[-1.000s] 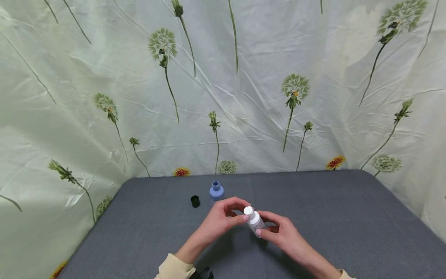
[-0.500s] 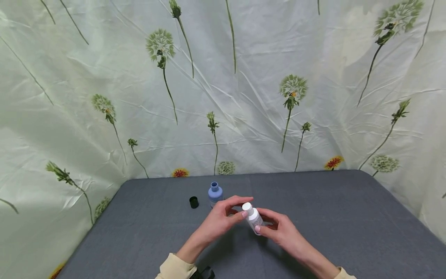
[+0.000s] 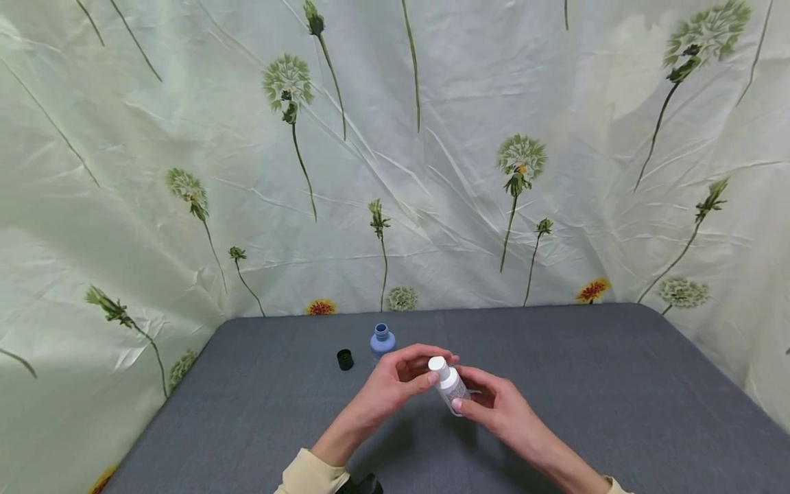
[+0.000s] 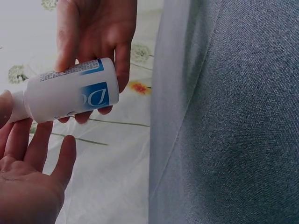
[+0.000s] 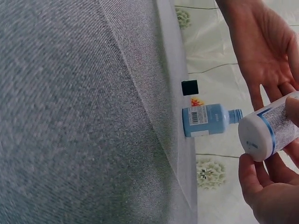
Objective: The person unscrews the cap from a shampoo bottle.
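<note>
A small white bottle [image 3: 453, 391] with a blue-and-white label [image 4: 96, 95] is held tilted above the table between both hands. My right hand [image 3: 503, 412] grips the bottle's body, thumb on the near side. At the top end, the left hand [image 3: 398, 381] pinches the white cap [image 3: 438, 363] between thumb and fingers. The left wrist view has the cap on the bottle's neck, with the left little finger extended away from it. In the right wrist view the bottle's rounded base [image 5: 254, 140] faces the camera.
Behind the left hand stands a blue bottle [image 3: 382, 342] with an uncovered neck. A black cap [image 3: 345, 359] lies to its left on the grey cloth-covered table [image 3: 586, 384]. A flower-printed curtain [image 3: 457, 171] hangs along the back and sides.
The left fingers have shifted slightly round the cap, reaching farther behind it. The right hand keeps its grip, and the white bottle has barely moved.
</note>
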Motion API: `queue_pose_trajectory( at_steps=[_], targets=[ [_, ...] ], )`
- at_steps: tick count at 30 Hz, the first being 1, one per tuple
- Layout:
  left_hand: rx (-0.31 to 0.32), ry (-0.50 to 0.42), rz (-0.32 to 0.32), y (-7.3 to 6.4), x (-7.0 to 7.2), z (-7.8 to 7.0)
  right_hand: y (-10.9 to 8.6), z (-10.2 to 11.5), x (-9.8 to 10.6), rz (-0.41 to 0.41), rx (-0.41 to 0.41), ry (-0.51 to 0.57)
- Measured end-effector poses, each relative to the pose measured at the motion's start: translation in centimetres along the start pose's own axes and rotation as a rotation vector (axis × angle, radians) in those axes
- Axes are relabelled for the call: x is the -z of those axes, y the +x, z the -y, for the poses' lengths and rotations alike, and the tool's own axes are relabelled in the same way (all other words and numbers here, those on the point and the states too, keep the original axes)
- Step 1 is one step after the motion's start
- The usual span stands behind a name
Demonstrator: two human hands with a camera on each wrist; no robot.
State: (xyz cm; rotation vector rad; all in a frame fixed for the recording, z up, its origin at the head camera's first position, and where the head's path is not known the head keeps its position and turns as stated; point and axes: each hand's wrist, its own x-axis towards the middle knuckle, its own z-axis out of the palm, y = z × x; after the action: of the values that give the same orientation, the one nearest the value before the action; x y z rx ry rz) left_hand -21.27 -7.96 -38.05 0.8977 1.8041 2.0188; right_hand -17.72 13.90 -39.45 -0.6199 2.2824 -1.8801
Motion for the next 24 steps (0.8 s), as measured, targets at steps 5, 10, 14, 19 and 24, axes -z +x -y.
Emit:
queue_pose_trajectory(
  at_steps=[5, 10, 14, 19, 24],
  targets=[
    [0.044, 0.005, -0.029, -0.07, -0.02, -0.05, -0.06, -0.12, 0.04, 0.028, 0.008, -0.01],
    [0.063, 0.014, -0.062, -0.1, 0.05, -0.16, 0.01, -0.19, -0.05, 0.028, -0.023, -0.02],
    [0.062, 0.021, -0.069, -0.07, 0.08, -0.2, 0.01, -0.18, -0.13, 0.008, -0.04, -0.022],
    [0.071, 0.045, -0.121, 0.0, 0.07, 0.03, -0.05, -0.32, -0.36, -0.03, -0.027, -0.051],
    [0.082, 0.041, -0.193, 0.18, -0.19, 0.25, -0.02, -0.39, -0.46, -0.066, -0.017, -0.1]
  ],
)
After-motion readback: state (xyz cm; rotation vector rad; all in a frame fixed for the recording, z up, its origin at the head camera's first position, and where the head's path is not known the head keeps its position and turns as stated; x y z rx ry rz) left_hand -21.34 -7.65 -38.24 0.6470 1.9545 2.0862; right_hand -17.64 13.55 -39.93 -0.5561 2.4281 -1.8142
